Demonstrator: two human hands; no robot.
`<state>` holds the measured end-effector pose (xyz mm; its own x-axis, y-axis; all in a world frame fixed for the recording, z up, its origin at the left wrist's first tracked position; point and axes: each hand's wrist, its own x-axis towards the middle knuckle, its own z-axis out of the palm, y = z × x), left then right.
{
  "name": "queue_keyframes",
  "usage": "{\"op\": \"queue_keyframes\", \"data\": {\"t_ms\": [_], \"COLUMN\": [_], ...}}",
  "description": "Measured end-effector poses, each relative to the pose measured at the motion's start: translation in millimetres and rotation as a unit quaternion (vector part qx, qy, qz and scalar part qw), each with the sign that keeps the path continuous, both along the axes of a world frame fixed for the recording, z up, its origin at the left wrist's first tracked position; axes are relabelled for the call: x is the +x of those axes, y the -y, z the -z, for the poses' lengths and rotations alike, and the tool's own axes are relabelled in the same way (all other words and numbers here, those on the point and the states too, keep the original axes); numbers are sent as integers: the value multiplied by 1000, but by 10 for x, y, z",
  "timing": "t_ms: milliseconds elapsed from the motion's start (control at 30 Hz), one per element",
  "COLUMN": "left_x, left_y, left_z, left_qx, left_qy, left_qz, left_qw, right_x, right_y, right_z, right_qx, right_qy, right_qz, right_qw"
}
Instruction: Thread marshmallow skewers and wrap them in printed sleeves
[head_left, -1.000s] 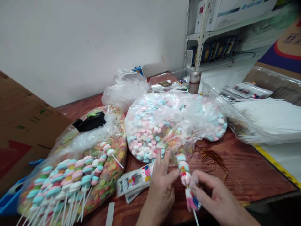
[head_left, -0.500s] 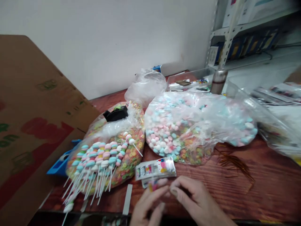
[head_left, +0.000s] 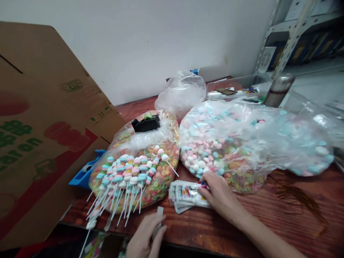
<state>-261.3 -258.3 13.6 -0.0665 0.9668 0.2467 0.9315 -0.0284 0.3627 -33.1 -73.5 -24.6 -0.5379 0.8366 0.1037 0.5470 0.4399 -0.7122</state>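
My right hand (head_left: 219,191) reaches over the table, thumb and fingers pinched at the right end of a stack of printed clear plastic bags (head_left: 185,193). At the table's front edge, my left hand (head_left: 146,234) has its fingers curled together over a narrow grey strip (head_left: 160,210). What lies inside those fingers is mostly hidden. Left of both hands, several marshmallow skewers (head_left: 129,172) on white sticks rest on a large bag of coloured candy rings (head_left: 161,179). Beyond my right hand lies a big clear bag of pastel marshmallows (head_left: 201,150).
A black tape dispenser (head_left: 146,123) sits on the candy-ring bag, and a blue one (head_left: 87,172) stands beside a large cardboard box (head_left: 53,143). Copper-coloured twist ties (head_left: 301,197) lie at right. A bottle (head_left: 279,89) stands behind, near a clear tray (head_left: 239,82).
The wrapped marshmallow skewer seen earlier between my hands is out of view. My hands have parted: the right moved to the bag stack, the left down to the table edge. My view swung left.
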Motion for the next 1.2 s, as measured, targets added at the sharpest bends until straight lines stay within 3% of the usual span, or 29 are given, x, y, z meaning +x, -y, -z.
{"op": "queue_keyframes", "data": {"t_ms": [67, 133, 233, 433, 533, 633, 733, 833, 1067, 1200], "left_x": [270, 483, 694, 875, 873, 830, 786, 764, 760, 730], "left_y": [-369, -620, -756, -697, -722, -746, -710, -641, -609, -631], "left_z": [17, 83, 225, 471, 520, 556, 627, 708, 744, 674], "left_qx": [72, 103, 120, 180, 182, 161, 178, 214, 214, 189], "left_qy": [-24, -19, 2, 33, -26, -95, -81, -63, -55, -65], "left_qz": [-4, 31, 84, 87, 63, 51, 46, 47, 54, 47], "left_qw": [997, 994, 989, 979, 981, 981, 980, 974, 974, 979], "right_x": [39, 75, 113, 193, 202, 171, 167, 256, 508, 472], "right_y": [-8, 8, 58, -168, -363, -357, -152, 76, 138, 137], "right_z": [31, 66, 82, -105, -225, -278, -243, -148, -4, 38], "right_qx": [-4, -6, -3, 139, 150, 110, 38, 17, -37, -38], "right_qy": [2, 2, -3, -41, -27, -9, 55, 68, 20, 17], "right_qz": [-3, -5, -6, 69, 54, -9, -89, -128, -54, -84], "right_qw": [1000, 1000, 1000, 987, 987, 994, 994, 989, 998, 996]}}
